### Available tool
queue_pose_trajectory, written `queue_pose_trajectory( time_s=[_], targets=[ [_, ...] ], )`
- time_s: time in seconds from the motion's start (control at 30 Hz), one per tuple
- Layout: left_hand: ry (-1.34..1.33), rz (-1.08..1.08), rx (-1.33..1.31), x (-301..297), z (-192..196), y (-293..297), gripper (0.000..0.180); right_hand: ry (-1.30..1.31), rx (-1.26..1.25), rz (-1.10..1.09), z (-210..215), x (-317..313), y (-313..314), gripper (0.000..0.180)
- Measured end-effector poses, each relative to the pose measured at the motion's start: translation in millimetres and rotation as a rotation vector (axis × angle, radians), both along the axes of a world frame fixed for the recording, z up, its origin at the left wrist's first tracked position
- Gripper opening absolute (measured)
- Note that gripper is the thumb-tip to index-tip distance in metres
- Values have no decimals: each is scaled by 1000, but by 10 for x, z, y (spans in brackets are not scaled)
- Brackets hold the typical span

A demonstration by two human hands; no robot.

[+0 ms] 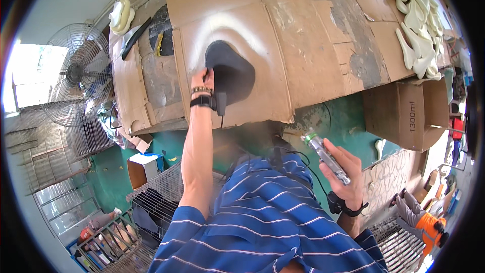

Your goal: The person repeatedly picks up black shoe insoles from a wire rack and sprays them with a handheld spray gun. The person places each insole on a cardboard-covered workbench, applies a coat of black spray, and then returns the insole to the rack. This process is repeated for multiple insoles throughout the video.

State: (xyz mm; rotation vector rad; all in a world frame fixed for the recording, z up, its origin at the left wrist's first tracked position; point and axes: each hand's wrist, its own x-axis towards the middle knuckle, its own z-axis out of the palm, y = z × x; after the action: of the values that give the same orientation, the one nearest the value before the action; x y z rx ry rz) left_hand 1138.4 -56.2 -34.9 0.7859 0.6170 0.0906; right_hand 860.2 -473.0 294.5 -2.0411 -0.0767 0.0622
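Note:
My left hand (204,78) reaches over the cardboard-covered table and is closed on the left edge of a black, saddle-shaped piece (235,71). The piece has one narrower rounded end pointing away from me and a wide end nearer me. A pale, sprayed-looking halo marks the cardboard (273,23) around its far side. In my right hand (345,164), off the table's near edge, is a slim silver spray can (328,157) with a green top, tilted toward the upper left. My fingers wrap round its body. Both wrists wear dark bands.
Cream-coloured moulded pieces (417,30) pile up at the table's far right. Below them stands an open cardboard box (406,114). A large fan (76,73) is at left, wire racks (164,192) at lower left. Another person in orange (432,235) is at lower right.

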Motion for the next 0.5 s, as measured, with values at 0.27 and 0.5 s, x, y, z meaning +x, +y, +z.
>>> queue_pose_trajectory(
  time_s=[0.27, 0.5],
  targets=[
    [-210, 68, -177, 782, 1591, -119, 18, 17, 38, 71, -107, 62, 126, 59],
    [-484, 137, -169, -349, 2656, 196, 29, 23, 14, 220, -96, 293, 346, 58]
  ],
)
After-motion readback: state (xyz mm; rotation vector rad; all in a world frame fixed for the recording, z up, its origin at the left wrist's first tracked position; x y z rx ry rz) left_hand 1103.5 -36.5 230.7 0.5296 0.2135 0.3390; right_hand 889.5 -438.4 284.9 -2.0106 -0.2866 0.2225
